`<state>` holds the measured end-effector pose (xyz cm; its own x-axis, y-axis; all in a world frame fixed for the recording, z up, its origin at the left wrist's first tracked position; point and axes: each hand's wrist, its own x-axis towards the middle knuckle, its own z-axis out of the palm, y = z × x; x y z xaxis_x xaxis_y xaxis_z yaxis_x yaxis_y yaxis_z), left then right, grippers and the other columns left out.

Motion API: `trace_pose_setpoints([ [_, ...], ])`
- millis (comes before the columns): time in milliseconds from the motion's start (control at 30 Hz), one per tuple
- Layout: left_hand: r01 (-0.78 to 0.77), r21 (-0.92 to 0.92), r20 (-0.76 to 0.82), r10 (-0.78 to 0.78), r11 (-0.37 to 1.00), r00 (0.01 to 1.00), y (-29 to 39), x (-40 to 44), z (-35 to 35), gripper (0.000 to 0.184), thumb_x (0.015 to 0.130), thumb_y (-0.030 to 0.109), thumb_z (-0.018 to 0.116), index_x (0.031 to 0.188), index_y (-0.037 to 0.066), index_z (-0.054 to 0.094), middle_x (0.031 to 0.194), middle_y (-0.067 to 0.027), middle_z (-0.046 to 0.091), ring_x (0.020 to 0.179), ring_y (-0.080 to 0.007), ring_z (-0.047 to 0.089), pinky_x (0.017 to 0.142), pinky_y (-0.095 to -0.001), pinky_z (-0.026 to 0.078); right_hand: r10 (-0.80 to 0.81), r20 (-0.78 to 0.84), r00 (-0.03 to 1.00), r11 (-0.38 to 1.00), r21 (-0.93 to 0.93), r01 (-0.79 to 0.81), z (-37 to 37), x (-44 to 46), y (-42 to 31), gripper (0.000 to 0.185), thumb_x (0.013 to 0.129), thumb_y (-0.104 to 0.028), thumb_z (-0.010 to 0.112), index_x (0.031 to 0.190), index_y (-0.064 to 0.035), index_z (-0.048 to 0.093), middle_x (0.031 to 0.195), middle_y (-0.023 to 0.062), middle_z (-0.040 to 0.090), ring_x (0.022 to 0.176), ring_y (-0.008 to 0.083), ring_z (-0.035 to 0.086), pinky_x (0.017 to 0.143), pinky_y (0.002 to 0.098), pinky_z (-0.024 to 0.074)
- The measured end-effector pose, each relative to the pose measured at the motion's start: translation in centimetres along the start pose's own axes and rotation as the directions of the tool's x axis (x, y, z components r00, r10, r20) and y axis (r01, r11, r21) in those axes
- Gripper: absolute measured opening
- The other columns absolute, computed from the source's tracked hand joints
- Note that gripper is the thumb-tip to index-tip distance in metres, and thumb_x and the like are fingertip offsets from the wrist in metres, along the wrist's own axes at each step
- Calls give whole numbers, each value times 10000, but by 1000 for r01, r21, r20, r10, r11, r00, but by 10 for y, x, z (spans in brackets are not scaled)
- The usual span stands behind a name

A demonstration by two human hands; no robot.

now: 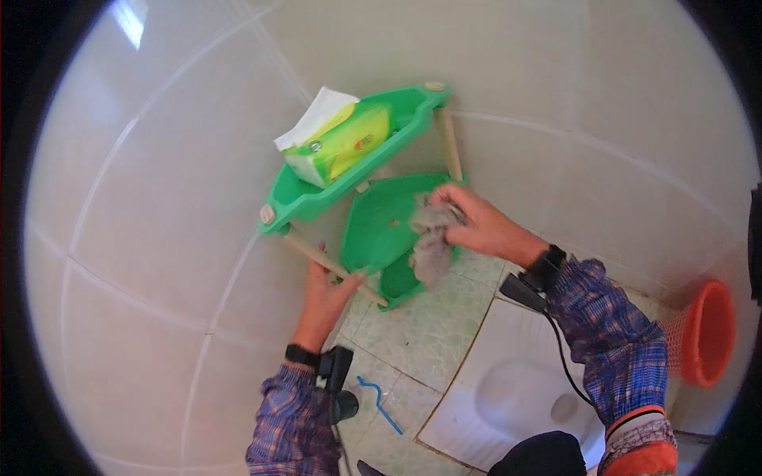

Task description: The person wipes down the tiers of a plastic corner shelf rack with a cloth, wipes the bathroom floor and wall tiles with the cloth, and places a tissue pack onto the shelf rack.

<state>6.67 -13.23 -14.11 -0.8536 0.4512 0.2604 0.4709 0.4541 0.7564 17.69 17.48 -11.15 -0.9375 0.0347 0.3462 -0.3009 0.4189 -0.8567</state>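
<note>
A green corner shelf (355, 168) with beige posts stands against the tiled walls. My left hand (320, 300) is closed around its near left post (327, 262), thumb on one side and fingers partly hidden on the other. In my right hand (486, 226) is a crumpled grey rag (432, 244), bunched in the fingers and hanging down over the lower tier (381, 218). Some blur softens the rag's outline. On the upper tier lies a yellow-green pack of tissues (349, 147), with a white tissue (317, 115) sticking out.
A white squat toilet (508, 397) is set in the floor at lower right. Beyond my right forearm stands an orange-red basket (709, 333). A bent blue strip (381, 404) lies on the floor tiles (429, 325), near a dark round object (345, 406). Tiled walls (159, 198) enclose the corner.
</note>
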Motion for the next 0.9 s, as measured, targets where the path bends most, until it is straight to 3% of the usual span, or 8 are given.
trace_pose_setpoints([
  [33, -34, -78, -34, 31, 996, 999, -7, 8, 7, 683, 861, 221, 739, 1420, 0, 415, 1282, -162, 534, 1172, -252, 519, 904, -381, 471, -21, -3, 1000, 1000, 14, 21, 5, 19, -4, 393, 803, -67, 581, 1188, -39, 505, 1100, 92, 556, 1066, 184, 534, 965, 333, 433],
  [133, 308, -302, 205, -254, 902, 945, -8, 20, 4, 447, 905, 208, 695, 1266, -20, 566, 1049, -85, 627, 972, -156, 575, 809, -311, 488, -11, -39, 999, 994, -106, 7, 23, 68, 17, 379, 832, -117, 564, 1199, -25, 558, 1124, 161, 599, 1087, 280, 573, 964, 381, 460],
  [433, 185, -306, 86, -166, 934, 982, -25, 21, 21, 285, 929, 215, 637, 1113, -1, 656, 851, -24, 620, 778, -129, 555, 710, -307, 480, 13, -24, 1000, 511, -859, -28, 71, 120, 57, 292, 845, -229, 576, 1022, -3, 635, 1045, 252, 636, 972, 406, 627, 872, 499, 503],
  [533, 150, -220, 51, -143, 964, 988, -16, 19, 20, 266, 930, 177, 619, 1111, -15, 645, 835, -20, 601, 757, -120, 534, 685, -300, 466, 37, -93, 995, 511, -854, -99, 95, 120, 71, 288, 855, -264, 602, 982, -7, 626, 945, 194, 647, 931, 398, 633, 838, 496, 521],
  [633, 143, -226, 34, -139, 964, 990, -23, 18, 25, 284, 932, 158, 604, 1147, -27, 620, 832, -23, 589, 761, -116, 523, 678, -296, 460, -83, 46, 995, 475, -876, 80, 104, 133, 113, 277, 879, -248, 578, 972, 11, 610, 963, 216, 662, 924, 402, 646, 811, 508, 525],
  [733, 191, -261, 88, -173, 946, 981, -18, 17, 22, 317, 931, 152, 596, 1185, -37, 592, 832, -37, 593, 772, -124, 531, 694, -295, 467, 35, -17, 999, 655, -755, -35, 117, 151, 108, 281, 900, -237, 552, 997, 23, 593, 966, 242, 672, 919, 405, 653, 801, 517, 521],
  [833, 173, -244, 64, -162, 954, 985, -15, 18, 23, 320, 931, 136, 581, 1200, -38, 584, 844, -56, 598, 780, -129, 538, 703, -296, 474, -82, 19, 996, 664, -744, 69, 129, 151, 98, 287, 913, -238, 536, 1016, 25, 591, 943, 252, 682, 912, 415, 659, 789, 518, 524],
  [900, 152, -260, 18, -152, 954, 988, -18, 18, 27, 335, 933, 130, 572, 1220, -44, 572, 864, -69, 605, 785, -135, 543, 715, -303, 477, 54, 79, 995, 688, -726, 20, 130, 149, 61, 304, 916, -260, 542, 1029, 19, 586, 1006, 257, 666, 956, 401, 646, 816, 493, 523],
])
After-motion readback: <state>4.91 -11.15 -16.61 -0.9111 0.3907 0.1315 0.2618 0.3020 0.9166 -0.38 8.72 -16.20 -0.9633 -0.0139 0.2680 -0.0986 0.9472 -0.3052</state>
